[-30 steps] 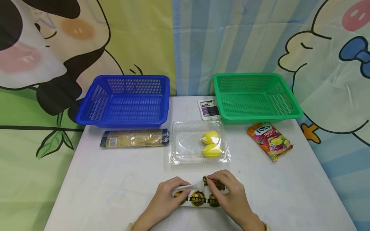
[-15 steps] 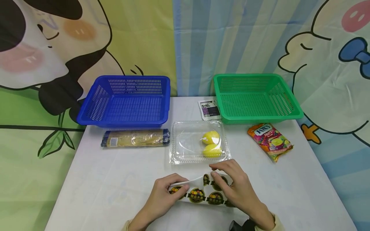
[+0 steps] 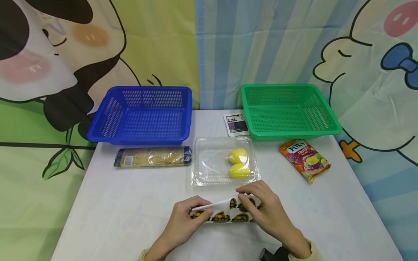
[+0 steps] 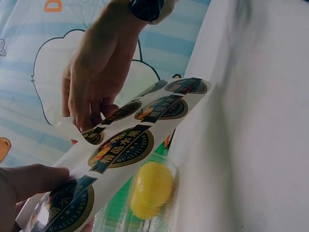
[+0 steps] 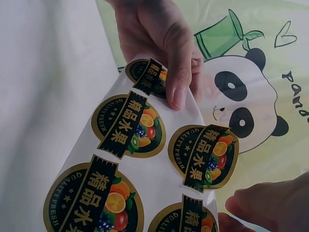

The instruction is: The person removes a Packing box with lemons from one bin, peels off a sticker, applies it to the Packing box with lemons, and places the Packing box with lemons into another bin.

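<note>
A white sheet of round fruit-label stickers (image 3: pixel 225 210), black with gold rims, is held above the table between both hands. My left hand (image 3: pixel 187 219) pinches its left end, thumb on the printed face. My right hand (image 3: pixel 272 214) pinches the upper edge toward the right end, its contact partly hidden. In the right wrist view, the left thumb (image 5: pixel 178 84) presses on the labels. Just beyond the sheet lies a clear plastic clamshell box (image 3: pixel 209 163), its lid down, with two lemons (image 3: pixel 239 170) showing through it.
A blue basket (image 3: pixel 153 125) stands back left, with a packet of dry noodles (image 3: pixel 156 156) before it. Back right is a green basket (image 3: pixel 294 123). Beside it lies a small white-and-purple sachet (image 3: pixel 236 124), and in front a FOX'S candy bag (image 3: pixel 305 159).
My right hand has shifted up and right along the sheet, which spread wider. The sheet's lower edge has since tilted up. Baskets and packets stay put.
</note>
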`<state>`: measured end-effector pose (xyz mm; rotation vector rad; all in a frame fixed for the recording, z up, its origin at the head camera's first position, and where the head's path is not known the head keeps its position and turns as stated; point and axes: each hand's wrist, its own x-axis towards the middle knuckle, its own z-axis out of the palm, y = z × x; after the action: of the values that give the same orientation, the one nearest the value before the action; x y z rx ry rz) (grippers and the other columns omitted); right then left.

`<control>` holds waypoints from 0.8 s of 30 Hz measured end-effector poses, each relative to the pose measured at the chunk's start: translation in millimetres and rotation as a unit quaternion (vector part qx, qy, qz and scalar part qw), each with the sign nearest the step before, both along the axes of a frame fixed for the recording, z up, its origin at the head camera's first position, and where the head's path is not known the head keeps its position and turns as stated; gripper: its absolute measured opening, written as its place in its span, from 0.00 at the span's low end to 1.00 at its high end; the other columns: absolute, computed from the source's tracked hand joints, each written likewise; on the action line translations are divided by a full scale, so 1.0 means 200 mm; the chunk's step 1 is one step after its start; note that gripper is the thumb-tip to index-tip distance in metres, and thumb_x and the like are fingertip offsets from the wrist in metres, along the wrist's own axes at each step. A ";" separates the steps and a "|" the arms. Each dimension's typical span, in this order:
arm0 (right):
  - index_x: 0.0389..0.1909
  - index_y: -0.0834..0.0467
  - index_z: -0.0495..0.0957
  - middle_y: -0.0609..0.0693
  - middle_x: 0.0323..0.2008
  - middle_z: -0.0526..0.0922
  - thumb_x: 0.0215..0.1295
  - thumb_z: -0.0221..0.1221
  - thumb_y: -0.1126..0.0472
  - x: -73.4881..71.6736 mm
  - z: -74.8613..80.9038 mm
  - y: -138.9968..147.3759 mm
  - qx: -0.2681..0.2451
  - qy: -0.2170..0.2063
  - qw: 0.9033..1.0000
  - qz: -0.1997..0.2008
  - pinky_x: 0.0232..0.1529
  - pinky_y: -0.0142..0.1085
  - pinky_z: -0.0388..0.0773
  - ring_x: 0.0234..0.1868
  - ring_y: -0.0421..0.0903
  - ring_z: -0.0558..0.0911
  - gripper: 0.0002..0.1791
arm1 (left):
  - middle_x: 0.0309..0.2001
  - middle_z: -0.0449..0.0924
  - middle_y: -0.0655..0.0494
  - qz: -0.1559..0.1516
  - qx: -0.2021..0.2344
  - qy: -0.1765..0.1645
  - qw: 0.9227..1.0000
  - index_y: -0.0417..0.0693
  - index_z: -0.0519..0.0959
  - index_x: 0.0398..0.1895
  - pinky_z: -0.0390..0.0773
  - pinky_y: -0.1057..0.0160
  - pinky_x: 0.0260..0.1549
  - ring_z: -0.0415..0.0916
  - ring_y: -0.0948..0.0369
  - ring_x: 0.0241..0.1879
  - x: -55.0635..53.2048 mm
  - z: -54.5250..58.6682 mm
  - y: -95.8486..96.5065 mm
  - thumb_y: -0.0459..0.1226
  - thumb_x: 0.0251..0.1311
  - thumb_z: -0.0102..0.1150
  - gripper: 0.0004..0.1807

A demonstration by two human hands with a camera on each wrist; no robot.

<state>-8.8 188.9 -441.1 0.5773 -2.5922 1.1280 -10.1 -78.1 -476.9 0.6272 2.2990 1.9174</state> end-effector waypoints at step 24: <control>0.42 0.46 0.88 0.37 0.46 0.83 0.66 0.71 0.63 0.00 -0.03 -0.02 0.008 0.000 1.000 0.002 0.50 0.29 0.74 0.51 0.39 0.76 0.09 | 0.41 0.89 0.56 0.005 0.012 -0.060 0.998 0.54 0.88 0.43 0.88 0.64 0.37 0.86 0.65 0.39 -0.01 -0.01 0.00 0.39 0.67 0.70 0.04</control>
<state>-9.6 185.8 -446.5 0.5861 -2.6030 1.1098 -12.1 -78.6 -478.5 0.4899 2.2133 1.9334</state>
